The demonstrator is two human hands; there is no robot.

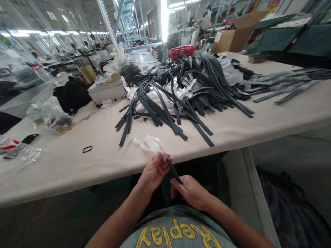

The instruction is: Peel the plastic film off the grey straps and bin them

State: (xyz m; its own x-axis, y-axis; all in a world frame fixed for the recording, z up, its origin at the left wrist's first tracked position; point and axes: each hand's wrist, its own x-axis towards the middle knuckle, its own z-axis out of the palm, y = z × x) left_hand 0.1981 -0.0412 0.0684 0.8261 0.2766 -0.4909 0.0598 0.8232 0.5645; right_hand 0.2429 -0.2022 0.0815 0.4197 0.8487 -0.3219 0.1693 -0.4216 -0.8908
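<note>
Between my two hands runs a dark grey strap (174,171), held just off the table's front edge. My left hand (155,171) is closed on its upper end, where white plastic film (152,144) meets the strap and trails onto the table. Lower down, my right hand (190,190) pinches the same strap, thumb on top. The strap's far end is hidden by the right hand. In front of my hands lies a big heap of similar dark straps (165,100), mixed with white wrapping (181,89).
A black rectangular ring (87,149) lies on the pale table (103,168) at left. Behind it are a clear bag of small metal parts (60,120), a black cloth bundle (71,93) and a white box (107,91). A red basket (182,52) and a cardboard box (232,38) stand farther back.
</note>
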